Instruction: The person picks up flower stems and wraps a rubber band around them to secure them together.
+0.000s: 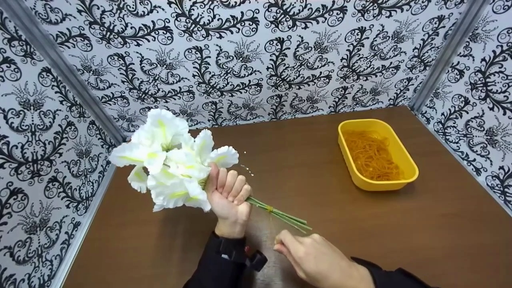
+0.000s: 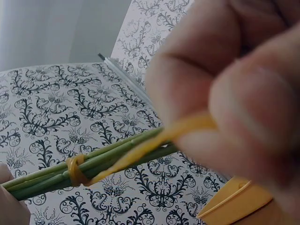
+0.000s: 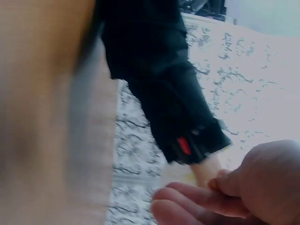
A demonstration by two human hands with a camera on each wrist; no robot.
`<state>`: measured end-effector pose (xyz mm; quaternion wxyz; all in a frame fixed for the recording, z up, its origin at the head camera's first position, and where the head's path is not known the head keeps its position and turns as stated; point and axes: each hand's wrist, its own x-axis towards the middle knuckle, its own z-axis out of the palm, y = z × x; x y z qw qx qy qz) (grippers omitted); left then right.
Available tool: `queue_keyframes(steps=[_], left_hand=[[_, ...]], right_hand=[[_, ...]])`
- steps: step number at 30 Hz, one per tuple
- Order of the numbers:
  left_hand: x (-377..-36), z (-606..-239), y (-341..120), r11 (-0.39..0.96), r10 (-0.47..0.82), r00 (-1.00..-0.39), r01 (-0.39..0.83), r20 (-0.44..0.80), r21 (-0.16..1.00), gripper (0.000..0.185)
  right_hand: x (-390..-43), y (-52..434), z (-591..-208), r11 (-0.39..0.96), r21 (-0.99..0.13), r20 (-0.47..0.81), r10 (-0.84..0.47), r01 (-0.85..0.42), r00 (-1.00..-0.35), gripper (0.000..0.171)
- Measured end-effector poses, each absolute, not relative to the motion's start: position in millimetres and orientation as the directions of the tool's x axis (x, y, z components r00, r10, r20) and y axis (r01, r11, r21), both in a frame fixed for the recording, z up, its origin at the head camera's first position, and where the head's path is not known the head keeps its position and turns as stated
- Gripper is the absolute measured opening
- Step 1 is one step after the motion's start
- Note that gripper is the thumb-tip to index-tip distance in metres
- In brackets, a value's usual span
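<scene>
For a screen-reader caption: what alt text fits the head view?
A left hand grips a bunch of white artificial flowers by green stems bound with a rubber band, over a brown table. The right hand pinches near the stem ends; a yellow tub holds rubber bands.

No readable text or labels.

A: The head view looks forward and down from above the near edge of the tabletop [image 1: 320, 240], taking in both hands, the bunch of white flowers [image 1: 172, 160] and the yellow tub [image 1: 376, 154] at far right.

B: And the wrist views?

A: Very close. The left wrist view faces the green stems [image 2: 93, 164] and their rubber band [image 2: 75, 169], shared with the head view. The right wrist view, blurred, faces a black sleeve [image 3: 164, 93].
</scene>
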<state>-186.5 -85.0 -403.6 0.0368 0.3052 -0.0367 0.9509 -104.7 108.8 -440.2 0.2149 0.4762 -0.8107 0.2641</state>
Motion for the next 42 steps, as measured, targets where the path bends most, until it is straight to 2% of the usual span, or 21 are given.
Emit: queue_keyframes(steps=[8, 11, 14, 18, 22, 26, 32, 37, 42], left_hand=[[-182, -396, -86, -0.999, 0.022, -0.805, -0.047, 0.593, -0.027, 0.053], [-178, -393, -83, -0.999, -0.011, -0.806, 0.028, 0.591, 0.020, 0.055], [-175, -394, -77, -0.992, -0.009, -0.803, 0.083, 0.595, 0.097, 0.055], [-170, -396, -70, -0.975, 0.086, -0.797, 0.057, 0.598, 0.216, 0.053], [-164, -395, -65, -0.952, 0.236, -0.763, -0.057, 0.602, 0.300, 0.051], [-162, -393, -63, -0.936, 0.329, -0.739, -0.175, 0.588, 0.304, 0.050], [-164, -393, -66, -0.944, 0.329, -0.746, -0.239, 0.580, 0.228, 0.050], [-168, -392, -68, -0.952, 0.294, -0.762, -0.176, 0.577, 0.252, 0.051], [-171, -393, -72, -0.955, 0.241, -0.789, -0.087, 0.565, 0.285, 0.051]], right_hand=[[-107, 132, -414, 0.433, -0.225, 0.606, -0.639, -0.873, -0.473, 0.004], [-106, 135, -408, 0.407, -0.221, 0.610, -0.651, -0.886, -0.452, 0.003], [-109, 134, -404, 0.338, -0.224, 0.640, -0.656, -0.914, -0.399, 0.004], [-122, 134, -398, 0.226, -0.235, 0.714, -0.620, -0.946, -0.325, 0.004], [-143, 143, -393, 0.200, -0.239, 0.757, -0.574, -0.950, -0.311, 0.005], [-164, 150, -400, 0.200, -0.228, 0.751, -0.586, -0.953, -0.303, 0.008], [-177, 150, -413, 0.130, -0.275, 0.735, -0.610, -0.953, -0.295, 0.012], [-175, 153, -409, 0.042, -0.375, 0.710, -0.630, -0.926, -0.316, 0.022], [-169, 155, -404, 0.029, -0.443, 0.654, -0.673, -0.896, -0.346, 0.026]])
